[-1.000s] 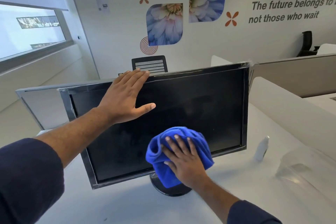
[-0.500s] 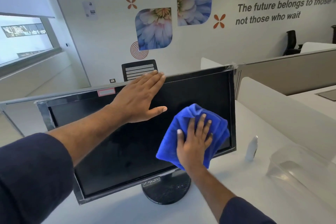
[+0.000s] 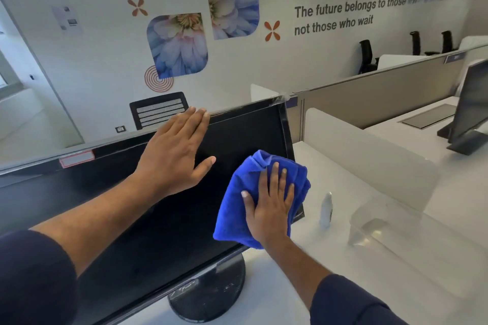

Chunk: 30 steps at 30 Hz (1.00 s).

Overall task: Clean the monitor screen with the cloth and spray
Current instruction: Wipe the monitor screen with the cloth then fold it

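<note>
Pressing cloth (image 3: 239, 200) flat against monitor (image 3: 158, 219)

Flower prints (image 3: 177, 45) and a wall quote (image 3: 343, 16) up back, black mesh chair (image 3: 158, 109) behind the divider, second monitor (image 3: 472, 103) on the next white desk (image 3: 396, 258).
</note>
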Each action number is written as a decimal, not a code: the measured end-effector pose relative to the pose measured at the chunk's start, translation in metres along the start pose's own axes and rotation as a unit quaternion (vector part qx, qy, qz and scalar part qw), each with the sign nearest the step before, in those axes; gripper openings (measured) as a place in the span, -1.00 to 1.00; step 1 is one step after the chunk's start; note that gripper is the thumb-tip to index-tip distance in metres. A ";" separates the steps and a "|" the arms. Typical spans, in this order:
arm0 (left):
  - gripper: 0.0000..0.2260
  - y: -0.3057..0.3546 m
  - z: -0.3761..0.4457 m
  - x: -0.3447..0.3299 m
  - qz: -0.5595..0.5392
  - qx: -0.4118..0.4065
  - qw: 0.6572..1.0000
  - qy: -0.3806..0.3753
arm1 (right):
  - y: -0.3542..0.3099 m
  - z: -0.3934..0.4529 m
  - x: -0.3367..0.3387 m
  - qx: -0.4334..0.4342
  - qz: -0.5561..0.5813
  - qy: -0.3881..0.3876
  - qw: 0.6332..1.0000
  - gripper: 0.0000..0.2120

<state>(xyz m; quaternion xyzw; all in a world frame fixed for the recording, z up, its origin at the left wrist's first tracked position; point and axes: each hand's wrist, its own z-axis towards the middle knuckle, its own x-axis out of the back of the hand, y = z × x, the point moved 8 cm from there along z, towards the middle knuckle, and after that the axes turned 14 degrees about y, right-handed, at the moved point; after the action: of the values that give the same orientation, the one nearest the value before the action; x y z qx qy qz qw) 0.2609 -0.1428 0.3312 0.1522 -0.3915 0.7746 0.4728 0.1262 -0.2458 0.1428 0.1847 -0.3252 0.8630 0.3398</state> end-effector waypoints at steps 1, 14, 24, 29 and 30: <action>-0.23 0.002 0.001 0.000 -0.004 0.004 1.000 -0.001 | 0.001 0.009 0.001 -0.003 0.002 0.003 1.000 -0.32; -0.20 0.001 0.005 0.005 -0.057 0.023 0.998 0.030 | -0.128 0.068 0.020 0.078 0.069 0.072 0.992 -0.23; -0.21 0.006 0.008 0.002 -0.058 0.027 0.998 0.030 | -0.085 0.073 0.019 0.195 0.071 0.064 0.976 -0.27; -0.22 0.005 0.007 0.003 -0.044 0.028 0.998 0.030 | -0.018 0.116 0.021 0.079 0.036 0.068 0.994 -0.27; -0.22 0.005 0.008 0.003 -0.043 0.029 0.998 0.030 | -0.014 0.118 0.021 0.081 0.036 0.069 0.994 -0.27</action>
<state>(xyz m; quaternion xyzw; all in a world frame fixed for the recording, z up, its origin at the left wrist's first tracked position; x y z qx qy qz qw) 0.2541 -0.1481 0.3353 0.1596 -0.3478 0.7688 0.5124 0.1332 -0.3090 0.2452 0.1395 -0.2360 0.9089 0.3143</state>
